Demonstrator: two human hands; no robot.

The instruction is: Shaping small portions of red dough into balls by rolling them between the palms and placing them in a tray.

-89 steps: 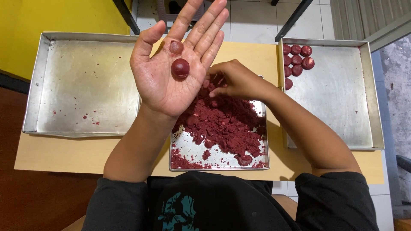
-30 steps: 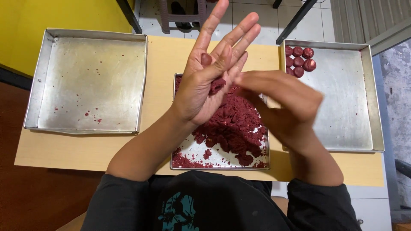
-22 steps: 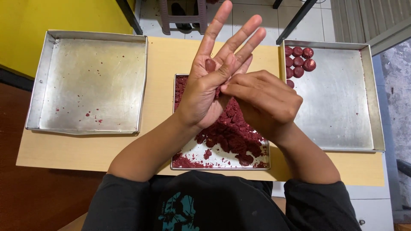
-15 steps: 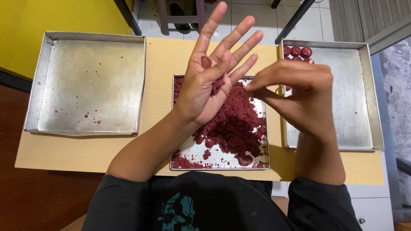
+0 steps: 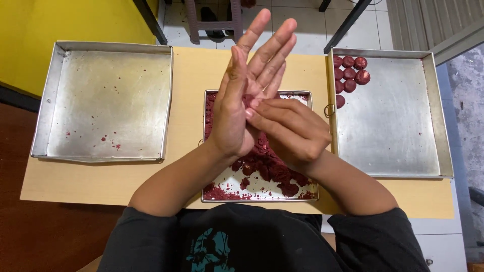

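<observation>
Wooden table [image 5: 191,70], red dough tray [image 5: 222,187] beneath left hand [image 5: 241,106], fingers spread, right fingers [image 5: 267,108] pressed flat against its palm

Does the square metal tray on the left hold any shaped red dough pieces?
No, the left square metal tray holds only a few red crumbs.

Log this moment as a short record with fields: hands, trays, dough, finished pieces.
left hand: raised edge-on, fingers spread upward
right hand: fingertips pressed into the left palm
middle tray: holds crumbly dark red dough
left tray: only a few red crumbs
right tray: seven red balls in its far left corner
</observation>
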